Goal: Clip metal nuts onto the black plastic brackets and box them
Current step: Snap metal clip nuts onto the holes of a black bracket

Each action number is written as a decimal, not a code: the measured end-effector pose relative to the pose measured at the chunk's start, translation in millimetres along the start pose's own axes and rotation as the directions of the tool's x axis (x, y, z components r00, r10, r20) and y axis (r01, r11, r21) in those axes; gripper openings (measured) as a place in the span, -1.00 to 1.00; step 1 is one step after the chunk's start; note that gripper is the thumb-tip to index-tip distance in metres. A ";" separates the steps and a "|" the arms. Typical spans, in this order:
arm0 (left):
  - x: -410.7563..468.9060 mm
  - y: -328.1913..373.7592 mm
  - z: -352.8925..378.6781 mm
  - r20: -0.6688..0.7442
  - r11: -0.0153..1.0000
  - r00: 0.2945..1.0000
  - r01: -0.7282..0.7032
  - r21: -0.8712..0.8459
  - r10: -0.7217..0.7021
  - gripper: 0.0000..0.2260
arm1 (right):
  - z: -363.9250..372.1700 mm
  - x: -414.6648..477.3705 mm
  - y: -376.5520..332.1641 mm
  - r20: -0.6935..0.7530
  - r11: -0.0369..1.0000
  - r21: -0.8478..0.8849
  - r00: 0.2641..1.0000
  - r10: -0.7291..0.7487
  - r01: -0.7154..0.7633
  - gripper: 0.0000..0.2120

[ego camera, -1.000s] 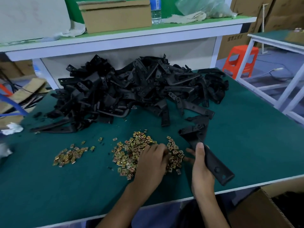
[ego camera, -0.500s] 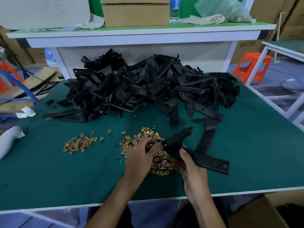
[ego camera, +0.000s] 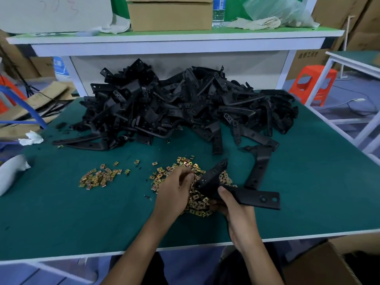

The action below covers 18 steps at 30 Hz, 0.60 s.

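Since a second ago the right hand (ego camera: 236, 214) has lifted the bracket (ego camera: 253, 197) off the desk (ego camera: 308, 192) and swung it. Its long arm now points to 3 o'clock and its short arm to 11 o'clock, above the nut pile (ego camera: 201, 204). The left hand (ego camera: 174, 192), then flat on the nuts, has curled its fingers up to the short arm's end. Whether a nut sits between those fingertips I cannot tell.

The right hand grips the bracket at its bend, thumb on top. That looks like a sound hold, since it should steady the short arm against the push. The clip will likely go on best if its open mouth meets the edge squarely and slides straight until it sits over the hole. A skewed start may jam or spring off.

The bracket heap (ego camera: 174, 108) lies at 12 o'clock, and the cardboard box (ego camera: 320, 266) waits at 5 o'clock, below the desk edge.
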<state>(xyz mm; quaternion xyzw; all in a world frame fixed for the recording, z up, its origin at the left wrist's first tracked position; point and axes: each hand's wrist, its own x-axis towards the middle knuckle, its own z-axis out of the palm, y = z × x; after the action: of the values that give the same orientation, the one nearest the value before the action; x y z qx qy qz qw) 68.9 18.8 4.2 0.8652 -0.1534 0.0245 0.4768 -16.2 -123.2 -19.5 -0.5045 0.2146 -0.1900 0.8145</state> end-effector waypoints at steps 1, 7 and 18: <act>0.3 0.3 -0.2 -0.002 1.000 1.000 0.013 -0.025 -0.013 -0.85 | 0.3 -0.5 -1.1 0.003 1.000 0.012 1.000 0.003 -0.003 -0.85; 2.9 0.0 -2.2 0.065 0.988 0.995 0.089 -0.125 -0.081 -0.82 | 0.6 -1.4 -2.6 0.008 0.999 0.044 1.000 0.015 -0.016 -0.92; 5.7 2.8 -2.5 0.146 0.891 0.980 0.182 -0.417 -0.132 -0.83 | 0.1 0.8 -2.0 0.009 0.998 0.059 1.000 0.010 -0.011 -0.90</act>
<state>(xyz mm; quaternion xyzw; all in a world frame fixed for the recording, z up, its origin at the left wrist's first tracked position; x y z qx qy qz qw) 73.7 18.1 8.9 0.7489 -0.1112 -0.0975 0.6459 -15.6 -124.4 -17.7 -0.4798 0.2082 -0.1898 0.8309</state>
